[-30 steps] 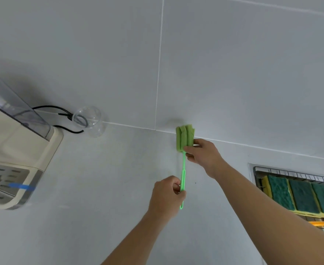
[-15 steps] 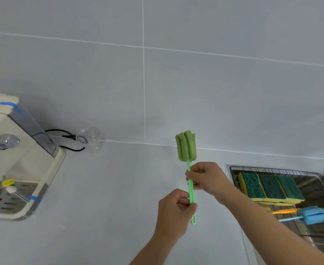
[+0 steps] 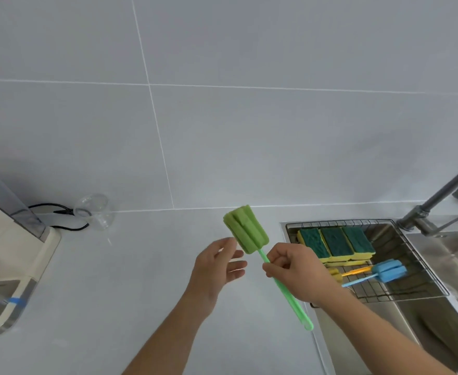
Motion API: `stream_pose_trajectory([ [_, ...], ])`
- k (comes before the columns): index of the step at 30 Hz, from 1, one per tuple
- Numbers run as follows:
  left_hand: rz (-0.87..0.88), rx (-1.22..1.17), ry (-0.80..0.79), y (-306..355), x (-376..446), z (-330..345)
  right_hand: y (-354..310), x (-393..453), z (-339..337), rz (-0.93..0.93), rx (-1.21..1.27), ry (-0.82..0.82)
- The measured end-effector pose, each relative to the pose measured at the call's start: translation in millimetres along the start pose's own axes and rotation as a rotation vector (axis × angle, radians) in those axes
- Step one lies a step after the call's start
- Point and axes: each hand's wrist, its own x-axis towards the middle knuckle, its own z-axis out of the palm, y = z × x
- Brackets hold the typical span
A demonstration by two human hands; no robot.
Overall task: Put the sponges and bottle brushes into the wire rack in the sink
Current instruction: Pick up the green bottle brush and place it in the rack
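The green sponge-headed bottle brush with a translucent green plastic handle [image 3: 252, 234] is being held above the pale grey counter [image 3: 114, 293], just left of the stainless steel sink [image 3: 425, 334]. The right hand [image 3: 295, 274] is grasping the handle near its upper part, with the foam head tilted up and to the left and the looped end pointing down toward the sink edge. The left hand [image 3: 217, 269], which was gripping the lower handle 0.5 s ago, is now being opened, its fingers spread beside the foam head and apart from the handle. The brush is therefore being carried by 1 hand only, which is judged to free it for the move rightward.

In the black wire rack [image 3: 411, 253] set in the sink, 3 yellow sponges with dark green scouring faces [image 3: 336, 243] are lying side by side at the back, and a blue sponge-headed brush [image 3: 388, 270] and an orange-handled brush with a yellow head [image 3: 352, 272] are lying in front of them. The green brush is judged to be the last item in sight outside the rack. A clear plastic cup [image 3: 95, 212] is standing by the wall, well apart.
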Motion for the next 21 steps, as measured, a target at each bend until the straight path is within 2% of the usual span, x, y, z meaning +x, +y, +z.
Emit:
stream_pose_trajectory([
  [6, 0.005, 0.269, -0.128, 33, 13, 33, 30, -20, -31, -0.055, -0.120, -0.026],
  [11, -0.033, 0.525, -0.279, 33, 18, 63, 62, -29, -60, -0.081, -0.247, -0.037],
  [16, 0.014, 0.557, -0.396, 12, 27, 95, 102, -42, -86, -0.096, -0.245, -0.031],
  [21, 0.083, 0.588, -0.392, -10, 32, 130, 148, -53, -117, -0.051, -0.229, -0.103],
])
